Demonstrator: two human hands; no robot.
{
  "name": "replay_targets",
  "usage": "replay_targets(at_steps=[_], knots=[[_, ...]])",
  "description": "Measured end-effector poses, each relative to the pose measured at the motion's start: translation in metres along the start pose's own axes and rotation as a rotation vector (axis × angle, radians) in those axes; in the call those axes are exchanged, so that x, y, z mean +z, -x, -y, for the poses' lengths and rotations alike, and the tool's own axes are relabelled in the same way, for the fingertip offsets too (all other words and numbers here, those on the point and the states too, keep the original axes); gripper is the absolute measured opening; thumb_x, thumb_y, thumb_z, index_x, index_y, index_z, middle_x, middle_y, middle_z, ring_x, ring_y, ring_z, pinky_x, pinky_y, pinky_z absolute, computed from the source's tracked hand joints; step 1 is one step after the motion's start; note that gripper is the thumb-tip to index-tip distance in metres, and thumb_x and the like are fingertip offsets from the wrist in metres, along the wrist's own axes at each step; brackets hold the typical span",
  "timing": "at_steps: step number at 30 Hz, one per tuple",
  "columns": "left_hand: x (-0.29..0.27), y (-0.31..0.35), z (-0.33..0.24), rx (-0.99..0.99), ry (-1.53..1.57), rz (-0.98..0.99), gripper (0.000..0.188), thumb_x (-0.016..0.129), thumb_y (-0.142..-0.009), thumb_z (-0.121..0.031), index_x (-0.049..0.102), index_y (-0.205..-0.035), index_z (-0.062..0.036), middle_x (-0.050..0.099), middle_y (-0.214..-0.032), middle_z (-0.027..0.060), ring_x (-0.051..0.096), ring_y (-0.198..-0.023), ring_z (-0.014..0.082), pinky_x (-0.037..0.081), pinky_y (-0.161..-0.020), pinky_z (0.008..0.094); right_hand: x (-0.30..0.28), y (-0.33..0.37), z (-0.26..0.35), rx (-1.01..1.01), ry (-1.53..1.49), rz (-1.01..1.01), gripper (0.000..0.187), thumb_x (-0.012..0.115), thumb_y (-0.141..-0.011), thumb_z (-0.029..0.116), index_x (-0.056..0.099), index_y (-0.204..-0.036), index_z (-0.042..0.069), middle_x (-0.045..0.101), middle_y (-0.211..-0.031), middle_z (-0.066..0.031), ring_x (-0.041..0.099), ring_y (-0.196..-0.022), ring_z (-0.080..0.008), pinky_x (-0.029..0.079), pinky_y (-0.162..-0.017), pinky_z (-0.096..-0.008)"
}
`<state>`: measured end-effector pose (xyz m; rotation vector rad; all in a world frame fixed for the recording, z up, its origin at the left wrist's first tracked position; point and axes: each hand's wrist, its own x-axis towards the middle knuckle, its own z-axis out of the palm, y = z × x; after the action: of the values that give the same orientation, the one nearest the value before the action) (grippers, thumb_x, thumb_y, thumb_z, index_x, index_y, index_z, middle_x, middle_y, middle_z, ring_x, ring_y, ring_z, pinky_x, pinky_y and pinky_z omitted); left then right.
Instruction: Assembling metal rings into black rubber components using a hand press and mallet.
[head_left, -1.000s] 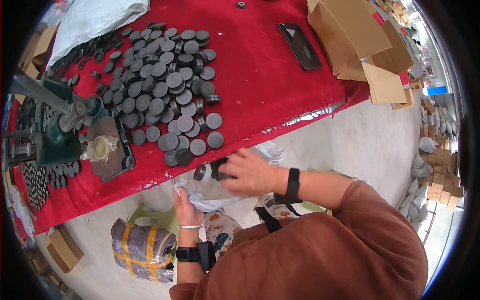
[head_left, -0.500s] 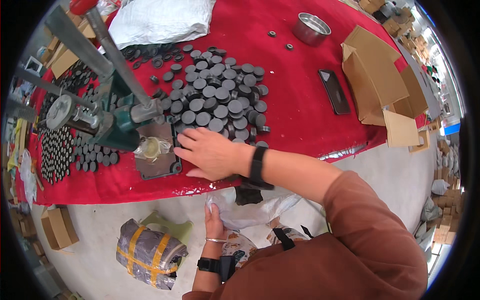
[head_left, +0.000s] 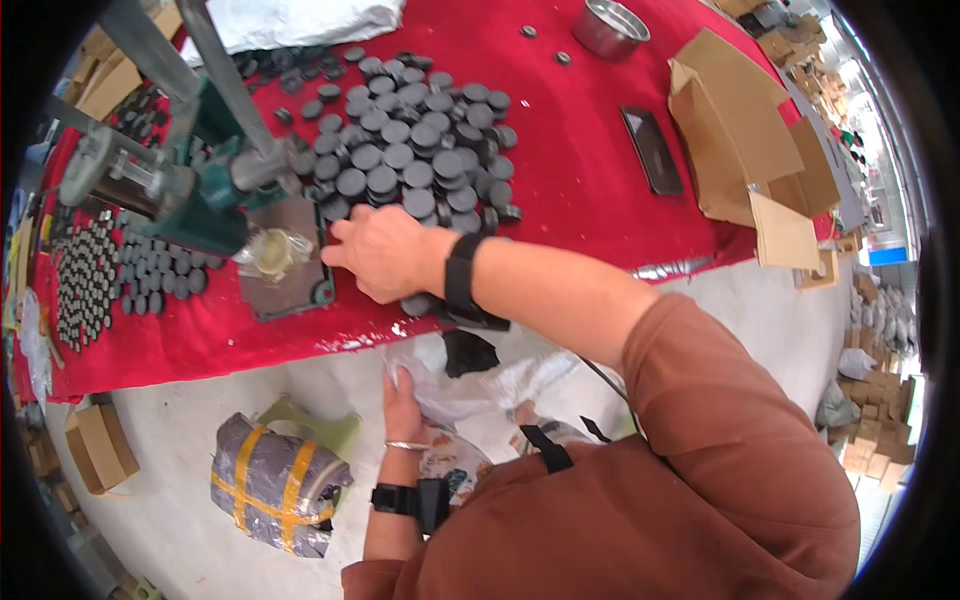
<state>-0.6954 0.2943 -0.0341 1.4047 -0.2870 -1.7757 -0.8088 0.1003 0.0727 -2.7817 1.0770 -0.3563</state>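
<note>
My right hand [head_left: 385, 255] is palm down on the red cloth, between the press base and a heap of black discs. Its fingers are bent inward, and whatever is under them is hidden. The heap of flat round black discs [head_left: 397, 156] lies just beyond this hand. One black disc [head_left: 416, 305] shows beneath the wrist, close to the table edge. Below that edge, my left hand [head_left: 402, 405] grips the side of a clear plastic bag [head_left: 440, 390]. Something black [head_left: 468, 353] shows at the bag's mouth.
A green hand press [head_left: 205, 205] stands on the left, its base plate [head_left: 285, 290] bearing a clear ring-shaped piece. Smaller discs [head_left: 160, 270] lie beyond it. A phone [head_left: 651, 150], a metal bowl [head_left: 610, 28] and an open carton [head_left: 735, 130] are to the right. A taped bundle [head_left: 275, 485] is on the floor.
The whole view has shifted, so the table sits higher and further left. My right hand's fingers, spread before, are now more bent. My left hand stays at the bag.
</note>
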Motion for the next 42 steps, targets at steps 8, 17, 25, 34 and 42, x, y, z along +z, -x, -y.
replay_targets(at_steps=[8,17,25,34,42], knots=[[-0.004,0.005,-0.009,0.014,0.08,0.043,0.045,0.043,-0.095,-0.03,0.031,-0.134,-0.0099,0.05,-0.12,0.0106,0.055,-0.102,0.022,0.051,-0.08,0.0358,-0.023,0.028,0.012,-0.146,-0.31,0.386,0.024,0.059,-0.064,0.007,0.06,-0.088,0.008,0.057,-0.086,-0.0141,0.061,-0.074,-0.0332,0.049,-0.061,-0.0422],[-0.001,0.004,-0.002,0.044,0.099,0.131,0.046,0.041,-0.096,-0.03,0.028,-0.135,-0.0082,0.047,-0.124,0.0119,0.051,-0.109,0.0233,0.046,-0.089,0.0373,-0.007,0.135,0.067,-0.141,-0.103,0.213,0.022,0.059,-0.071,0.019,0.059,-0.092,0.01,0.051,-0.083,-0.0087,0.055,-0.079,-0.0242,0.049,-0.053,-0.0355],[0.002,0.006,-0.006,0.012,0.059,0.087,0.049,0.041,-0.095,-0.031,0.026,-0.136,-0.007,0.043,-0.127,0.0118,0.048,-0.112,0.0233,0.044,-0.09,0.0367,-0.033,0.129,-0.047,0.514,-0.188,-0.561,0.043,0.072,-0.067,0.031,0.057,-0.098,0.005,0.055,-0.093,-0.0132,0.051,-0.089,-0.0306,0.043,-0.076,-0.0393],[0.002,0.0,-0.005,0.067,0.027,0.1,0.05,0.043,-0.095,-0.033,0.029,-0.136,-0.0068,0.043,-0.128,0.0106,0.045,-0.114,0.0229,0.039,-0.095,0.0365,-0.03,0.116,-0.042,0.399,-0.107,-0.134,0.031,0.066,-0.068,0.039,0.063,-0.085,0.014,0.054,-0.096,-0.008,0.051,-0.09,-0.0284,0.045,-0.072,-0.0397],[0.008,0.0,-0.008,0.028,0.016,0.07,0.051,0.044,-0.095,-0.033,0.029,-0.136,-0.0074,0.042,-0.128,0.01,0.043,-0.116,0.0222,0.037,-0.096,0.0365,-0.031,0.149,-0.019,0.322,-0.33,-0.249,0.018,0.064,-0.065,0.021,0.06,-0.078,0.008,0.057,-0.083,-0.0075,0.056,-0.078,-0.0284,0.048,-0.062,-0.0387]])
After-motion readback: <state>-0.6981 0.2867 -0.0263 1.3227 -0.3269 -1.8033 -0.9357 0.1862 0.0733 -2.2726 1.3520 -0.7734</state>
